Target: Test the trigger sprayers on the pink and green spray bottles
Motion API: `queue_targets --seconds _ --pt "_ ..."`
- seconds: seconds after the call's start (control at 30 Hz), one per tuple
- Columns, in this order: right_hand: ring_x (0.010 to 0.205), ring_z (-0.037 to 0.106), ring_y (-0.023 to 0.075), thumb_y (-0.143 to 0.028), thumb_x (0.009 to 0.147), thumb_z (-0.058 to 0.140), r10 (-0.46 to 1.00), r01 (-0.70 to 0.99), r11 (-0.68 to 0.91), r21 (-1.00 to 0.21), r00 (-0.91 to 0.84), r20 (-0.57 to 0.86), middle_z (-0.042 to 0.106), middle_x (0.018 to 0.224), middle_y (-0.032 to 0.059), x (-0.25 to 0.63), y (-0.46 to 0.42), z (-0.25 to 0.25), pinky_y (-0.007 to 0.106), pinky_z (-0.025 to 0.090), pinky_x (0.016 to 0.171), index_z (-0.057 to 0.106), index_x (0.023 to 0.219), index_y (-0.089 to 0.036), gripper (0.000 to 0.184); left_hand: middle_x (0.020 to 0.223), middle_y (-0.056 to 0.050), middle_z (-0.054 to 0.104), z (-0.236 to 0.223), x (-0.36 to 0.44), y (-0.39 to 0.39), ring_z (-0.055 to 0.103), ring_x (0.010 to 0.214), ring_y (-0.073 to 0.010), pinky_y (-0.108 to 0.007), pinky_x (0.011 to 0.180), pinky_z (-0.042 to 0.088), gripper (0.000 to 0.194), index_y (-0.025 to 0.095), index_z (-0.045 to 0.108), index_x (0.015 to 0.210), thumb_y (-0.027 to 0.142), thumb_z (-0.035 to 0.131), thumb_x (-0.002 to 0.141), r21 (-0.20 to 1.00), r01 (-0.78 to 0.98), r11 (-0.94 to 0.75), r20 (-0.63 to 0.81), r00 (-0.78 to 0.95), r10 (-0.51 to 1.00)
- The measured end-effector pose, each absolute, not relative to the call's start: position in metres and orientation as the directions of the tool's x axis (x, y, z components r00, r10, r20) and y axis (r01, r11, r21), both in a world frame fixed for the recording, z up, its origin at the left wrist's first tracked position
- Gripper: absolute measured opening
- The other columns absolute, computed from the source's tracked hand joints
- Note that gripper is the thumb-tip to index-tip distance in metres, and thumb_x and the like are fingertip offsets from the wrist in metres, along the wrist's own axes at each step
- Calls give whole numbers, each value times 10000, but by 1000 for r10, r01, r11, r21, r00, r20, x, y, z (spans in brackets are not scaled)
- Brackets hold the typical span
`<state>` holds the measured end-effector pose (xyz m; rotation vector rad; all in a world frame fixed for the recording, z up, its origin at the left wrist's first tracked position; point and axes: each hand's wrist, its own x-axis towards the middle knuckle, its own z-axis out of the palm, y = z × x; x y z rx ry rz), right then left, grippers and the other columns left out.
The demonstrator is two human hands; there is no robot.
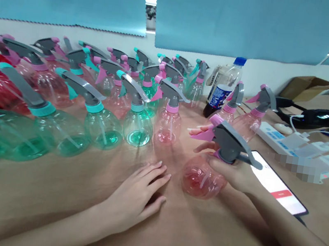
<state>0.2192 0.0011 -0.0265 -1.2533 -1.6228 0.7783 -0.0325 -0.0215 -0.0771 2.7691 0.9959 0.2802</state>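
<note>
My right hand [231, 171] is wrapped round the neck of a pink spray bottle [202, 181] with a grey and pink trigger head. The bottle tilts a little, and I cannot tell whether its base touches the table. My left hand [141, 190] lies palm down on the brown tabletop [146, 236], fingers stretched out, holding nothing. Just beyond it stand another pink spray bottle [168, 125] and a green spray bottle [137, 129]. More green bottles, one of them here [104, 130], run off to the left in a row.
Behind them, several pink and green spray bottles crowd against the wall. A drink bottle with a blue cap [224, 86] stands at the back. To the right are a lit phone [282, 187], a white power strip [280, 141] with plugs, a black object [321, 118] and a cardboard box [305, 89].
</note>
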Motion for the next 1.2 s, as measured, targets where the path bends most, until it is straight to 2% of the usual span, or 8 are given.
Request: queue_targets --seconds 0.13,0.37,0.63,0.73,0.9,1.07,1.13,1.2 --pt "786 689 236 -215 638 563 956 367 293 -883 -93 279 704 847 19 218 0 -22 382 571 713 632 766 -250 150 1439 -147 498 -76 -32 -23 393 1382 -295 -532 1108 375 447 114 496 1366 313 480 966 250 612 -751 91 757 647" --pt "824 691 238 -187 669 550 942 388 336 -858 -110 318 706 848 10 212 -3 -11 366 577 734 624 840 -270 204 1436 -148 500 -75 -32 -21 393 1381 -302 -541 1102 379 450 114 490 1367 306 486 960 259 608 -750 93 758 646" --pt "604 623 196 -249 681 594 898 556 384 -738 -40 437 659 702 2 214 -7 -11 296 518 520 610 744 -255 65 1443 -112 499 -85 -36 -21 379 1392 -275 -515 1121 364 437 165 474 1373 319 475 964 269 584 -766 168 754 635" --pt "610 640 195 -214 686 587 897 546 400 -736 -66 438 655 684 -12 215 -11 -12 296 545 557 597 716 -258 54 1442 -124 499 -83 -36 -21 384 1389 -279 -517 1115 373 443 152 475 1371 309 485 957 265 581 -769 143 765 627" --pt "764 700 225 -185 724 574 903 434 430 -792 -197 383 701 780 -6 216 -15 -18 335 587 738 625 713 -270 100 1444 -138 494 -78 -35 -21 388 1387 -289 -527 1107 381 449 132 485 1365 305 499 950 270 583 -766 119 770 627" --pt "555 635 205 -302 781 638 911 501 398 -768 -121 394 658 651 -19 219 -14 -32 335 571 560 639 741 -275 49 1445 -143 492 -77 -34 -22 381 1390 -293 -531 1103 383 447 118 483 1368 309 484 963 239 588 -773 112 774 623" --pt "562 646 216 -334 795 639 908 484 408 -774 -123 401 648 613 -22 219 -13 -33 353 577 571 651 773 -271 68 1443 -144 494 -78 -33 -21 382 1389 -294 -530 1103 383 445 114 489 1363 309 482 963 235 590 -772 115 772 625" --pt "670 693 231 -333 817 632 906 425 421 -801 -154 394 691 678 -11 217 -12 -32 376 596 661 673 850 -270 82 1443 -143 494 -78 -33 -21 386 1387 -291 -527 1106 381 442 115 489 1364 310 476 967 236 589 -773 124 771 625"
